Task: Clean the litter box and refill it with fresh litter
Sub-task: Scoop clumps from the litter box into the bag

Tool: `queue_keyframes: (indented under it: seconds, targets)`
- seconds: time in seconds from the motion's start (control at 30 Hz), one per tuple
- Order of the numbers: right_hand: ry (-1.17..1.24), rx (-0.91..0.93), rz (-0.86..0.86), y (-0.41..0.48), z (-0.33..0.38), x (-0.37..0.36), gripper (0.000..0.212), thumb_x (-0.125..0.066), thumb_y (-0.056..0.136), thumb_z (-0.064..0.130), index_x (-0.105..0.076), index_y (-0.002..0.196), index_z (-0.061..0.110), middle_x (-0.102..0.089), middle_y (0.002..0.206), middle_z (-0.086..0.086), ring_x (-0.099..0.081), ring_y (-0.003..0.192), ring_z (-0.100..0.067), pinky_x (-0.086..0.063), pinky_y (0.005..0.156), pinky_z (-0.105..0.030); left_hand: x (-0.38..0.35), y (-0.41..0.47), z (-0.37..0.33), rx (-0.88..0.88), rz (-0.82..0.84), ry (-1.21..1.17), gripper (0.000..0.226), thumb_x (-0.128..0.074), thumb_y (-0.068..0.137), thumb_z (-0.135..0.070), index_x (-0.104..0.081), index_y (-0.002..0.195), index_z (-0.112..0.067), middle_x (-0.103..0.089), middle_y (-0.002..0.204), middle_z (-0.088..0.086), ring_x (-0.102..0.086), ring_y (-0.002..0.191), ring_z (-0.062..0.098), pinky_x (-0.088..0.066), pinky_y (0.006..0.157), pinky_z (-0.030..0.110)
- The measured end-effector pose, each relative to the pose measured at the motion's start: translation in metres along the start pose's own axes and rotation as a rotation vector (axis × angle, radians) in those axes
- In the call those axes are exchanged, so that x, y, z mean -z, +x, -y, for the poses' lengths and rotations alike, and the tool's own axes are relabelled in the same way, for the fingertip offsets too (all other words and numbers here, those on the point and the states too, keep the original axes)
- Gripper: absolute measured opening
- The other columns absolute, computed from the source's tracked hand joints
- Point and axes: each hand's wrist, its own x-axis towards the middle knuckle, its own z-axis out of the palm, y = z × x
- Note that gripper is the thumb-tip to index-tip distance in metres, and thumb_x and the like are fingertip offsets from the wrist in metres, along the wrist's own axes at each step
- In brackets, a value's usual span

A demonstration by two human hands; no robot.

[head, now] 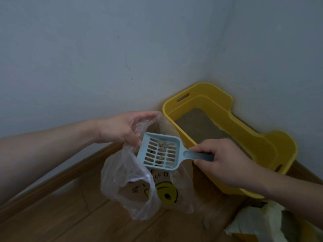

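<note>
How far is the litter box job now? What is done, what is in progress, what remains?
Done: clumps are out of the yellow litter box, lying in the blue scoop. In hand: the right hand holds the scoop over the clear bag, which the left hand grips at its mouth; these clumps are not tipped yet. Left: the box holds grey litter, and no fresh litter shows.

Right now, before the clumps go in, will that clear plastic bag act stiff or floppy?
Probably floppy: the plastic bag hangs crumpled and sagging from the left hand, so its mouth may fold shut. It looks thin and light, so clumps dropped from the scoop would likely swing it.
</note>
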Motion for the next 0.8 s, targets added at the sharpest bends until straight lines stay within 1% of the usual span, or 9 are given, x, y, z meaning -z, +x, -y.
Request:
queue_keyframes:
  seconds: [0.1, 0.17, 0.23, 0.33, 0.47, 0.53, 0.63, 0.73, 0.8]
  targets:
    - [-0.060, 0.072, 0.002, 0.003, 0.011, -0.002, 0.031, -0.071, 0.086, 0.024, -0.073, 0.116, 0.032, -0.065, 0.090, 0.018, -0.060, 0.080, -0.001, -0.045, 0.064, -0.017, 0.001, -0.004, 0.000, 0.005, 0.006, -0.025, 0.092, -0.064, 0.074, 0.024, -0.038, 0.139, -0.036, -0.036, 0.150, -0.015, -0.059, 0.122, 0.012, -0.053, 0.097, 0.042]
    - [-0.125, 0.134, -0.006, 0.004, 0.019, -0.003, 0.031, -0.069, 0.086, 0.025, -0.073, 0.116, 0.030, -0.066, 0.087, 0.011, -0.059, 0.075, -0.006, -0.047, 0.062, -0.022, 0.002, -0.006, 0.001, 0.009, 0.000, -0.027, 0.092, -0.060, 0.075, 0.027, -0.038, 0.139, -0.035, -0.036, 0.150, -0.014, -0.060, 0.121, 0.012, -0.054, 0.096, 0.040]
    - [-0.197, 0.204, -0.015, 0.003, 0.025, -0.004, 0.027, -0.067, 0.084, 0.023, -0.076, 0.110, 0.026, -0.067, 0.084, 0.007, -0.058, 0.071, -0.008, -0.049, 0.060, -0.027, 0.002, -0.008, 0.001, 0.014, -0.004, -0.023, 0.092, -0.059, 0.075, 0.027, -0.038, 0.139, -0.036, -0.038, 0.148, -0.017, -0.061, 0.120, 0.012, -0.054, 0.095, 0.039]
    - [-0.282, 0.289, -0.040, 0.001, 0.030, -0.009, 0.027, -0.064, 0.081, 0.023, -0.076, 0.106, 0.020, -0.068, 0.085, 0.003, -0.061, 0.070, -0.012, -0.053, 0.059, -0.031, 0.001, -0.011, 0.000, 0.010, 0.011, 0.011, 0.091, -0.062, 0.076, 0.023, -0.038, 0.138, -0.039, -0.041, 0.146, -0.020, -0.059, 0.121, 0.009, -0.052, 0.098, 0.041]
    - [-0.422, 0.399, -0.044, -0.004, 0.035, -0.019, 0.027, -0.057, 0.083, 0.023, -0.073, 0.102, 0.012, -0.065, 0.086, -0.002, -0.063, 0.067, -0.019, -0.056, 0.053, -0.036, 0.000, -0.013, 0.000, 0.003, 0.013, 0.031, 0.090, -0.066, 0.073, 0.018, -0.038, 0.138, -0.038, -0.038, 0.149, -0.018, -0.054, 0.125, 0.004, -0.050, 0.102, 0.038]
    - [-0.480, 0.431, -0.055, -0.004, 0.036, -0.021, 0.025, -0.060, 0.082, 0.021, -0.071, 0.101, 0.009, -0.064, 0.086, -0.004, -0.062, 0.068, -0.021, -0.056, 0.052, -0.037, 0.000, -0.013, 0.001, 0.005, 0.009, 0.040, 0.093, -0.068, 0.066, 0.009, -0.038, 0.142, -0.036, -0.038, 0.151, -0.015, -0.053, 0.128, 0.009, -0.049, 0.103, 0.042]
    - [-0.556, 0.494, -0.042, -0.005, 0.034, -0.025, 0.025, -0.070, 0.081, 0.014, -0.070, 0.105, 0.006, -0.064, 0.087, -0.007, -0.062, 0.068, -0.022, -0.056, 0.052, -0.036, 0.001, -0.011, 0.001, 0.014, 0.000, 0.053, 0.097, -0.067, 0.064, 0.007, -0.036, 0.147, -0.031, -0.039, 0.151, -0.013, -0.052, 0.130, 0.017, -0.044, 0.106, 0.052]
    - [-0.562, 0.514, -0.043, -0.005, 0.031, -0.026, 0.027, -0.070, 0.083, 0.013, -0.069, 0.108, 0.003, -0.064, 0.089, -0.009, -0.062, 0.069, -0.024, -0.056, 0.050, -0.037, 0.000, -0.008, 0.002, 0.026, -0.003, 0.065, 0.099, -0.068, 0.063, 0.005, -0.034, 0.148, -0.032, -0.034, 0.154, -0.014, -0.048, 0.132, 0.010, -0.042, 0.108, 0.050]
    - [-0.571, 0.517, -0.029, -0.005, 0.029, -0.026, 0.027, -0.068, 0.084, 0.014, -0.068, 0.109, 0.004, -0.064, 0.090, -0.009, -0.062, 0.070, -0.023, -0.056, 0.050, -0.037, 0.000, -0.007, 0.003, 0.026, -0.009, 0.082, 0.100, -0.068, 0.063, 0.003, -0.032, 0.149, -0.031, -0.030, 0.156, -0.014, -0.046, 0.134, 0.013, -0.041, 0.109, 0.051]
